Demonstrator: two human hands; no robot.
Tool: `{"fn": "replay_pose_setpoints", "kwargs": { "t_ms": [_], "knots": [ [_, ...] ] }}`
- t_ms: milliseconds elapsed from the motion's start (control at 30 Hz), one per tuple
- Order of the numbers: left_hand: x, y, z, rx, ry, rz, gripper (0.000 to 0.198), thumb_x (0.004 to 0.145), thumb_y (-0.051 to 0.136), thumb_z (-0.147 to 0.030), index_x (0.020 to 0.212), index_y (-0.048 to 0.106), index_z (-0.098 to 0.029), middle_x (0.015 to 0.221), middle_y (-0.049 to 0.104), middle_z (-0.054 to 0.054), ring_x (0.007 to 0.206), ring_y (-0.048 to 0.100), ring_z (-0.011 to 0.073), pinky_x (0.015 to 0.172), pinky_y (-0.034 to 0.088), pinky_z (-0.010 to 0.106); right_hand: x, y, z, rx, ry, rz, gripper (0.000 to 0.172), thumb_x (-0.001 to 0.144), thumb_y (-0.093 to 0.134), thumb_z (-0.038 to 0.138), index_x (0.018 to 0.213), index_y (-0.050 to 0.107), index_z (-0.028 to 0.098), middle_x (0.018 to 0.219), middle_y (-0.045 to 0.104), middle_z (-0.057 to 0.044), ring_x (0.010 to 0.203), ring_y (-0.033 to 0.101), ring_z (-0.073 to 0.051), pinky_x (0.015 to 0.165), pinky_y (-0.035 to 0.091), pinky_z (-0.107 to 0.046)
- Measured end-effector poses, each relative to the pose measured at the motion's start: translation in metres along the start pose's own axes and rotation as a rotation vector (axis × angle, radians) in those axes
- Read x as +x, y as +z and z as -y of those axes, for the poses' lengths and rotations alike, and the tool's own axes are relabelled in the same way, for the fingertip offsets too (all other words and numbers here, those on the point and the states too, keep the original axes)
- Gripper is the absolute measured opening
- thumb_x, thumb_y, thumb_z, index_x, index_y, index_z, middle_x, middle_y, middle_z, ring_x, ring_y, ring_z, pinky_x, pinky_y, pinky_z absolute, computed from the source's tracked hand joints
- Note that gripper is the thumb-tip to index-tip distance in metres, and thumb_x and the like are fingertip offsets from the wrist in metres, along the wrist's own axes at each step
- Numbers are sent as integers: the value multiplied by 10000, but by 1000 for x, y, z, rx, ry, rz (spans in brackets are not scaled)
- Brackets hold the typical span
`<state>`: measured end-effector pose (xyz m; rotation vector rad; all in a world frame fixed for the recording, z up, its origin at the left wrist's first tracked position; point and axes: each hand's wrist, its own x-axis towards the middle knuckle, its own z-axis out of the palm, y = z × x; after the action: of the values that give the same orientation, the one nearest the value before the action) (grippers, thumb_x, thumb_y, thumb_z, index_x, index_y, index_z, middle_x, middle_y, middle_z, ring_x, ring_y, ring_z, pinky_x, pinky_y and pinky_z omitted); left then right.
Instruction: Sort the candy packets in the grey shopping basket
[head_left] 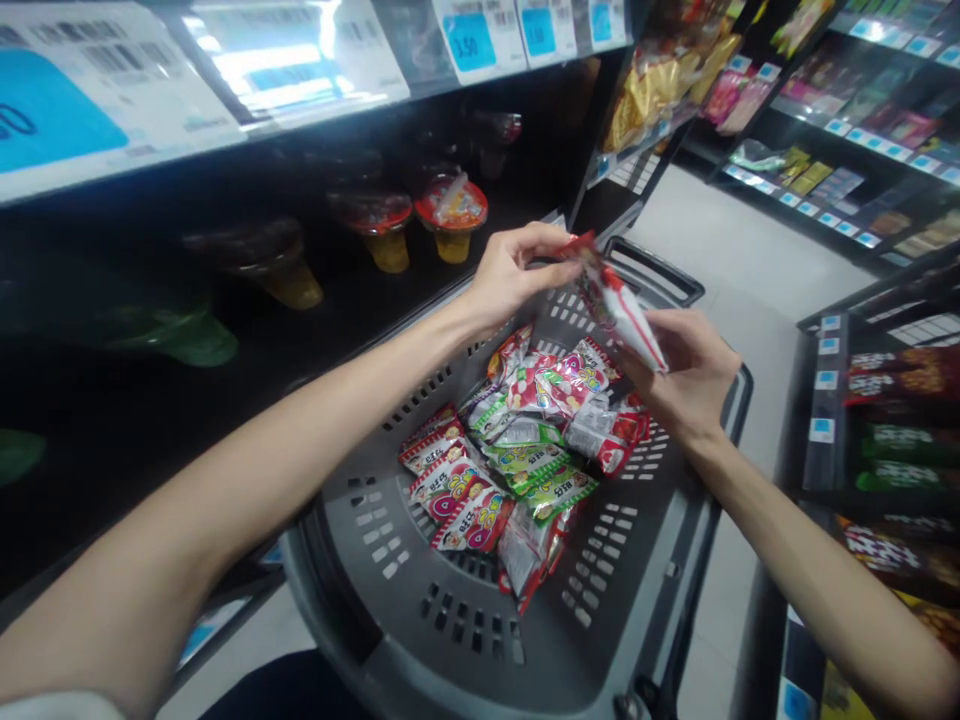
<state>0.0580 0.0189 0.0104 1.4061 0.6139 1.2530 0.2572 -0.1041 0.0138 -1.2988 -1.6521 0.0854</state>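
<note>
A dark shelf unit (112, 420) fills the left side. Its upper edge carries a strip of price labels (469, 40), white with blue patches, catching glare from overhead light. On the shelf board stand 2 lidded cups (452, 212) with red tops; others sit dim beside them. A pale floor (735, 250) runs down the aisle. Far shelves (862, 140) hold packaged goods behind small blue tags, and a nearer rack (814, 460) at the right shows dark wrappers.
</note>
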Motion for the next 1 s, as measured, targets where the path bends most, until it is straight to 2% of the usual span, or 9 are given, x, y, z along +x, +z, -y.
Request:
{"fn": "replay_pose_setpoints", "kwargs": {
  "t_ms": [67,200,300,400,700,867,1000],
  "knots": [
    [1,-2,2,20,38,3,291,622,911,-336,773,708,-192,1052,697,25,1132,637,209,948,501,349,-2,-2,2,-83,-127,-65,240,811,782,387,1011,738,261,950,679,-55,643,559,-162,564,492,-347],
    [-1,-1,1,52,62,24,254,628,894,-325,700,693,-187,1123,689,28,1199,607,236,950,497,383,-7,-5,7,-300,-372,-132,125,904,634,314,959,743,293,812,626,-61,706,565,-200,628,491,-390],
    [-3,0,-1,83,39,10,242,629,891,-306,676,685,-187,1149,684,29,1226,591,250,942,500,397,-10,-6,5,-408,-453,-101,232,941,533,253,935,752,328,764,600,-54,669,520,-198,621,462,-397],
    [-4,0,-1,58,45,11,222,636,884,-270,668,681,-187,1131,684,30,1214,595,242,937,501,394,-12,-6,-1,-381,-533,-108,276,950,524,225,968,762,362,764,595,-46,654,495,-192,623,441,-393],
    [-3,2,1,57,33,-13,256,622,893,-326,671,684,-188,1090,686,28,1179,611,233,932,503,389,-16,-5,-9,-419,-430,-45,283,990,498,339,915,770,363,776,594,-64,692,506,-209,705,469,-433],
    [-3,1,2,6,52,1,239,632,884,-281,663,670,-180,1058,683,26,1135,623,211,937,495,374,-16,-4,-8,-375,-436,-45,275,979,506,284,926,763,369,793,595,-60,697,508,-204,700,458,-426],
    [-3,2,1,14,15,-16,242,617,897,-251,663,671,-177,1051,684,28,1115,630,214,929,501,371,-15,-3,-5,-424,-439,-46,282,945,501,247,935,758,361,787,599,-63,710,519,-213,678,462,-429]
  ]
}}
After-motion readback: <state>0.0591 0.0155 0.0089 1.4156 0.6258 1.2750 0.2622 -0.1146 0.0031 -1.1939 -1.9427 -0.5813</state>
